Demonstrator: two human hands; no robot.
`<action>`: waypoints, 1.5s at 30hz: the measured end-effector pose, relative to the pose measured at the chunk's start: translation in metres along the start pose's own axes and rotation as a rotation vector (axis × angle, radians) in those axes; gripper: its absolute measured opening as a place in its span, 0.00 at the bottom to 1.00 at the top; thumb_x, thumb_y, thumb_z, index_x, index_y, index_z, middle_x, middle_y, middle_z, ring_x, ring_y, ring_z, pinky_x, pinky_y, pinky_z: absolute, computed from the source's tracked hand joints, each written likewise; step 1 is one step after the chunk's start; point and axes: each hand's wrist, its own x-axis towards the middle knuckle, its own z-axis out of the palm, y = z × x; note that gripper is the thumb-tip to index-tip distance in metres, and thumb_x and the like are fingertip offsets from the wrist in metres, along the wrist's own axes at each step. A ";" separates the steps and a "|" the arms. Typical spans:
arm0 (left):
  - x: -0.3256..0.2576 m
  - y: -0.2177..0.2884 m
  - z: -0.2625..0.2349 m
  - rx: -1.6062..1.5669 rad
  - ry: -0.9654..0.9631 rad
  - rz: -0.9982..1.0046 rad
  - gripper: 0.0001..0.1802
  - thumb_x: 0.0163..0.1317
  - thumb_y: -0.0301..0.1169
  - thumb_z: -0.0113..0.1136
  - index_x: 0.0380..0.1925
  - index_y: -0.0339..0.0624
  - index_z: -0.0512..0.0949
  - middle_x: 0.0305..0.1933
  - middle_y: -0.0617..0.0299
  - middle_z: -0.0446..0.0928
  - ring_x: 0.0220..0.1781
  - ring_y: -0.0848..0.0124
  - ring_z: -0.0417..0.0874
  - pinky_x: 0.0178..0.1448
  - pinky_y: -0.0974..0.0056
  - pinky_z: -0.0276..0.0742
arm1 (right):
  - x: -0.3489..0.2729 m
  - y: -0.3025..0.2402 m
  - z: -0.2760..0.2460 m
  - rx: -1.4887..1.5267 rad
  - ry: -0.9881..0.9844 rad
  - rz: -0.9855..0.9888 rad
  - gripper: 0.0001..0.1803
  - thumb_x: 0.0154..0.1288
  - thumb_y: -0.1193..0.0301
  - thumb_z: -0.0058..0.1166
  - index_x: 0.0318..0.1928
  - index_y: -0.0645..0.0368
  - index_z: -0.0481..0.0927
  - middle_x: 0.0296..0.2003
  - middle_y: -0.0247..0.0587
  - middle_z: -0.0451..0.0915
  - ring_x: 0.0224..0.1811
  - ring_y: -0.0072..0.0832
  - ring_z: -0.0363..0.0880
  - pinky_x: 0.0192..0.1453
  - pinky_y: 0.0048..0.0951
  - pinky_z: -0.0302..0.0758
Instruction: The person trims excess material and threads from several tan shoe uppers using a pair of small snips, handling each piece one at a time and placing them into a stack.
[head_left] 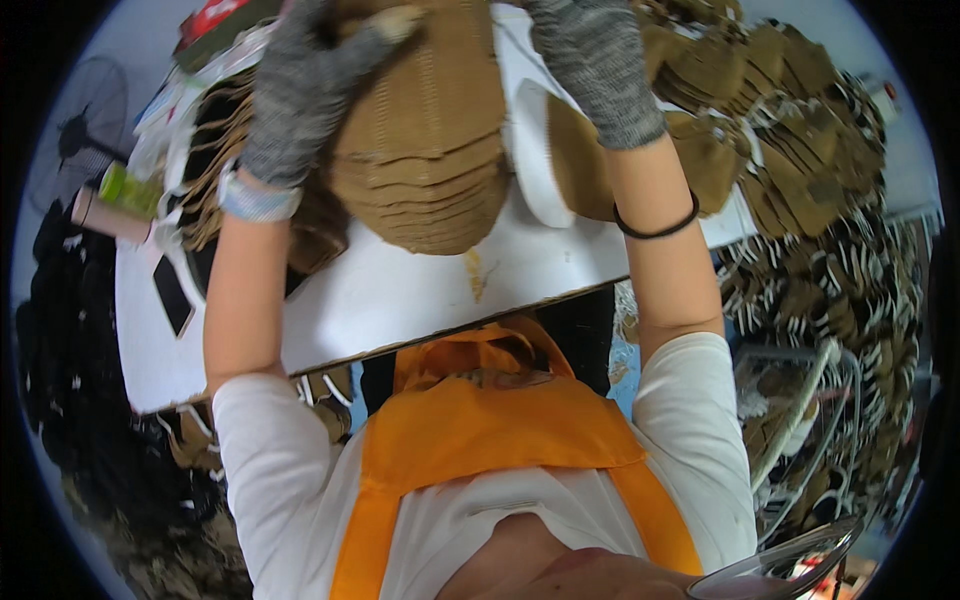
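Note:
A thick stack of brown, round-ended fabric pieces (425,130) with stitched seams lies on the white table in front of me. My left hand (320,80), in a grey knit glove with a bare thumb tip, rests against the stack's left side. Its thumb is stretched out over the top piece, and its other fingers run past the upper edge of the view. My right hand (590,60), gloved the same way, reaches to the right of the stack. Its fingers are cut off by the top edge. Below it lies a brown sole-shaped piece with a white rim (545,165).
The white table (400,300) carries a dark phone (173,297) and brown strips (215,140) at left. A green-and-pink cylinder (125,195) is by the left edge. More brown stacks (800,150) sit at right, above a wire rack (800,430). A fan (85,135) stands far left.

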 end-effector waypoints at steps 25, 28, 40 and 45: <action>-0.145 0.026 0.178 -0.634 -0.379 -0.417 0.22 0.58 0.27 0.62 0.52 0.35 0.69 0.48 0.59 0.75 0.51 0.72 0.73 0.55 0.67 0.72 | -0.233 0.030 -0.122 -0.804 -0.035 0.400 0.29 0.47 0.75 0.65 0.53 0.61 0.72 0.43 0.43 0.72 0.45 0.31 0.74 0.52 0.26 0.74; -0.131 0.045 0.187 -0.724 -0.425 -0.418 0.22 0.63 0.35 0.59 0.53 0.35 0.69 0.52 0.57 0.73 0.52 0.70 0.73 0.57 0.65 0.71 | -0.237 0.017 -0.118 -0.349 0.082 0.593 0.30 0.47 0.77 0.66 0.53 0.62 0.71 0.44 0.42 0.73 0.47 0.30 0.74 0.54 0.26 0.73; -0.101 0.059 0.220 -1.390 -0.286 -0.487 0.33 0.63 0.46 0.57 0.59 0.34 0.62 0.62 0.57 0.64 0.64 0.67 0.64 0.71 0.61 0.57 | -0.221 -0.037 -0.162 0.187 0.627 0.615 0.41 0.50 0.58 0.69 0.61 0.62 0.66 0.56 0.45 0.71 0.58 0.28 0.69 0.59 0.28 0.69; -0.106 0.051 0.224 -1.534 -0.353 -0.633 0.34 0.62 0.46 0.57 0.61 0.37 0.61 0.64 0.57 0.63 0.65 0.62 0.63 0.72 0.56 0.56 | -0.249 -0.012 -0.166 0.338 0.519 0.641 0.51 0.48 0.56 0.70 0.66 0.63 0.56 0.64 0.48 0.61 0.66 0.35 0.60 0.68 0.35 0.59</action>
